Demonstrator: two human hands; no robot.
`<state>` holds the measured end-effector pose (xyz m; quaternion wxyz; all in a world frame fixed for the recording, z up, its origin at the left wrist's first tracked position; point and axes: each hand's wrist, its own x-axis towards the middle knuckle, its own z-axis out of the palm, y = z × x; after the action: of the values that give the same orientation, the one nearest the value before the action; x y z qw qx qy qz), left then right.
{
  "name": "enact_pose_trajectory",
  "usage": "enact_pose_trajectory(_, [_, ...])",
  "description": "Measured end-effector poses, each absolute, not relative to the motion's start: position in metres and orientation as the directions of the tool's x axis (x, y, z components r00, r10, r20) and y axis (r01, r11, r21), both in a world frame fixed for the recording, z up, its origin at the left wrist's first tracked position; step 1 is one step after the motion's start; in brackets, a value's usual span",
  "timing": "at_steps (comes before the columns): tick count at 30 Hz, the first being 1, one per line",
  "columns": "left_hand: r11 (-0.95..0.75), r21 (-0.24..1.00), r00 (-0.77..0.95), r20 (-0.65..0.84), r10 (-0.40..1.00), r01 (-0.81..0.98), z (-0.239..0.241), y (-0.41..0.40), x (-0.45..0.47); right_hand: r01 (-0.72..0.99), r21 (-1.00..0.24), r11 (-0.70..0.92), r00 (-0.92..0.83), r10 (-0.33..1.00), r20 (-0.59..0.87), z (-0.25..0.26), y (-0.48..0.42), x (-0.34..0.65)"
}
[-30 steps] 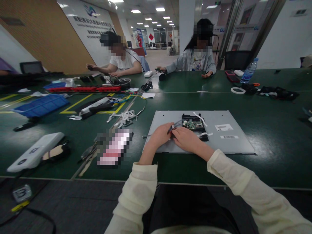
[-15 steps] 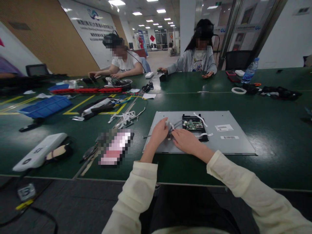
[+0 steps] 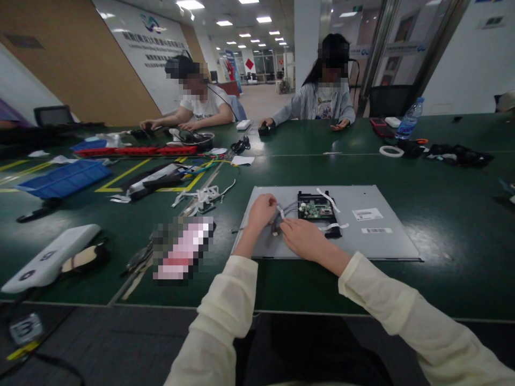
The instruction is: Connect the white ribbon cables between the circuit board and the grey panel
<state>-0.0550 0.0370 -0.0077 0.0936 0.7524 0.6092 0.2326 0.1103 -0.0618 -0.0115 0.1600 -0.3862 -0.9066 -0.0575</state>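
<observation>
A flat grey panel [image 3: 386, 247] lies on the table before me, carrying a green circuit board [image 3: 316, 209] in a black frame [image 3: 333, 232]. Grey cables [image 3: 290, 206] run left from the board. A short white tape strip [image 3: 280, 212] sits across these cables between my hands. My left hand [image 3: 261, 215] is closed in a pinch at the strip's upper end. At its lower end, the fingers of my right hand [image 3: 303, 236] press together over the cables and tape; the hand rests low on the panel. More white tape [image 3: 328, 199] crosses the frame.
Left of the panel lie a phone [image 3: 185, 249], tangled white strips [image 3: 203, 199] and a white power bank-like device [image 3: 52, 257]. A blue bin [image 3: 66, 178] stands farther left. At the back right are a water bottle [image 3: 410, 119] and a tape roll [image 3: 391, 151]. Two people sit opposite.
My left fingers have lifted and drawn together at the tape strip, which now shows between my hands. The right hand has barely moved. The whole view has shifted slightly.
</observation>
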Motion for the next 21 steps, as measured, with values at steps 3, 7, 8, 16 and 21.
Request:
enact_pose_trajectory(3, [-0.288, 0.415, 0.179, 0.282, 0.943, 0.863, -0.01, 0.032, -0.056, 0.722, -0.012, 0.692, -0.657, 0.69, 0.302, -0.01, -0.063, 0.11])
enact_pose_trajectory(7, [-0.327, 0.432, 0.22, 0.279, 0.935, 0.841, -0.009, 0.028, -0.056, 0.731, -0.008, 0.682, -0.657, 0.707, 0.261, -0.007, -0.068, 0.11])
enact_pose_trajectory(8, [-0.334, 0.434, 0.227, 0.28, 0.933, 0.837, -0.009, 0.029, -0.056, 0.732, -0.007, 0.681, -0.657, 0.71, 0.254, -0.006, -0.07, 0.11])
enact_pose_trajectory(16, [-0.403, 0.423, 0.3, 0.289, 0.909, 0.811, -0.012, 0.032, -0.063, 0.737, 0.012, 0.675, -0.663, 0.72, 0.206, 0.001, -0.077, 0.116])
enact_pose_trajectory(21, [-0.439, 0.461, 0.377, 0.224, 0.899, 0.771, -0.005, 0.022, -0.069, 0.741, 0.011, 0.671, -0.66, 0.727, 0.19, 0.002, -0.072, 0.12])
